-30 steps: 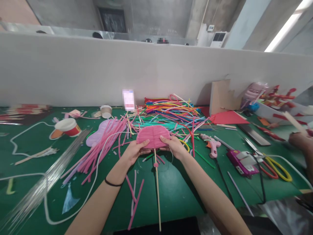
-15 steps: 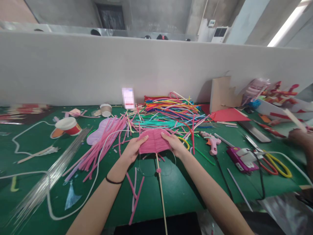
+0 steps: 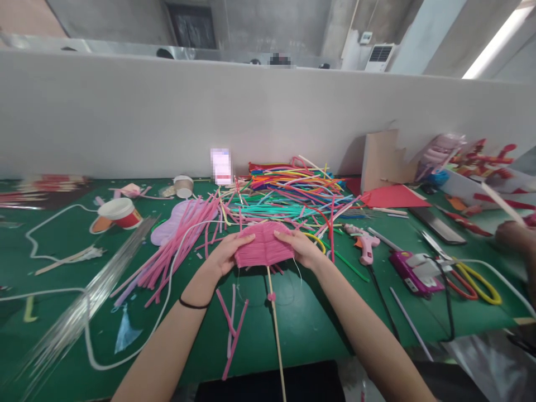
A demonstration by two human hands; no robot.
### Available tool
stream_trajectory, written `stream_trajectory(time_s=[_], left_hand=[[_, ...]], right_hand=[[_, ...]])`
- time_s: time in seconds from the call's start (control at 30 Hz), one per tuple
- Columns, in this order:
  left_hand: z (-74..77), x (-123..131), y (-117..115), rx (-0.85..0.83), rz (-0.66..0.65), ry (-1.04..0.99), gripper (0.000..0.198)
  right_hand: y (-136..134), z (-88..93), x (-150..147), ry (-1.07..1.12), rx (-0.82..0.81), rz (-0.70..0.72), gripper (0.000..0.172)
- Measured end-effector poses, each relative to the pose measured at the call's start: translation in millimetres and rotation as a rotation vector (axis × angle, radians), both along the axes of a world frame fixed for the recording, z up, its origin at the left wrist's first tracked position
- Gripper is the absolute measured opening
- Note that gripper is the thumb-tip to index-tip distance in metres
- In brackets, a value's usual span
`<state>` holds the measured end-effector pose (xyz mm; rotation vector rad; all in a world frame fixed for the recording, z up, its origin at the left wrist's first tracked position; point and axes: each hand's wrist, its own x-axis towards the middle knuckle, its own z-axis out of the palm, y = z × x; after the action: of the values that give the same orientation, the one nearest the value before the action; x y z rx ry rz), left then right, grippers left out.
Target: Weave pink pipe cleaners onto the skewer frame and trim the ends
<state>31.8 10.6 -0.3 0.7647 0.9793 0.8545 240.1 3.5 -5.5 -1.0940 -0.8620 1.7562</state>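
Observation:
A pink fan-shaped piece (image 3: 264, 245), made of pink strips side by side with a centre crease, is held up between both my hands. My left hand (image 3: 228, 252) grips its left edge, thumb on top. Its right edge is pinched by my right hand (image 3: 300, 248), thumb on the front face; the fingers of both hands are partly hidden behind. From the piece's lower middle a thin wooden stick (image 3: 275, 329) runs down toward me, with a small pink knot (image 3: 272, 297) on it. Thin clear wire loops hang below the piece.
Pink pipe cleaners (image 3: 180, 245) and a multicoloured heap (image 3: 288, 190) lie behind and left. A pink glue gun (image 3: 367, 245), purple power strip (image 3: 412, 273) and scissors (image 3: 435, 245) are at right. A paper cup (image 3: 121, 213) stands left. Another person's hand (image 3: 517, 237) is at far right.
The pink piece has tilted and dropped slightly, its lower edge now a little nearer me. Both hands keep their hold. The other person's hand at the right has shifted slightly.

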Motion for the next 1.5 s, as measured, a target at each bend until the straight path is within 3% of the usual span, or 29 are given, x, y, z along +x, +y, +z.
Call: stream_trajectory(time_s=[0.33, 0.7, 0.83, 0.97, 1.07, 1.13, 1.23, 1.3, 1.4, 1.5], left_hand=[[4.3, 2.8, -7.6, 0.107, -0.187, 0.061, 0.055], [8.6, 0.3, -7.4, 0.098, -0.129, 0.035, 0.051], [5.9, 2.9, -6.6, 0.222, -0.127, 0.038, 0.062], [11.6, -3.5, -2.7, 0.467, 0.076, 0.351, 0.052], [34.3, -26.0, -1.8, 0.715, 0.276, 0.742, 0.034], [53.4, -49.0, -0.8, 0.787, 0.355, 1.007, 0.031], [74.0, -84.6, 6.2, 0.814, 0.320, 1.355, 0.030], [78.7, -100.9, 13.5, 0.794, 0.341, 1.549, 0.032], [75.2, -106.0, 21.0, 0.720, 0.221, 1.740, 0.036], [63.6, -93.8, 19.3, 0.665, 0.071, 1.758, 0.043]], right_hand=[[1.3, -6.0, 1.3, -0.040, 0.003, -0.088, 0.026], [-1.7, -2.7, 0.4, 0.028, 0.007, -0.054, 0.023], [-3.1, -3.2, 2.9, 0.030, 0.028, 0.011, 0.032], [0.2, -5.1, 4.3, 0.055, 0.086, -0.148, 0.033], [3.5, -4.6, 5.5, 0.033, 0.107, -0.303, 0.035], [5.0, -4.4, 6.3, 0.006, 0.097, -0.368, 0.037], [6.5, -6.2, 6.4, -0.015, 0.081, -0.427, 0.041], [7.3, -8.6, 5.5, -0.037, 0.089, -0.438, 0.044], [8.8, -12.4, 3.8, -0.073, 0.093, -0.426, 0.044], [9.9, -15.3, 3.0, -0.096, 0.100, -0.415, 0.044]])
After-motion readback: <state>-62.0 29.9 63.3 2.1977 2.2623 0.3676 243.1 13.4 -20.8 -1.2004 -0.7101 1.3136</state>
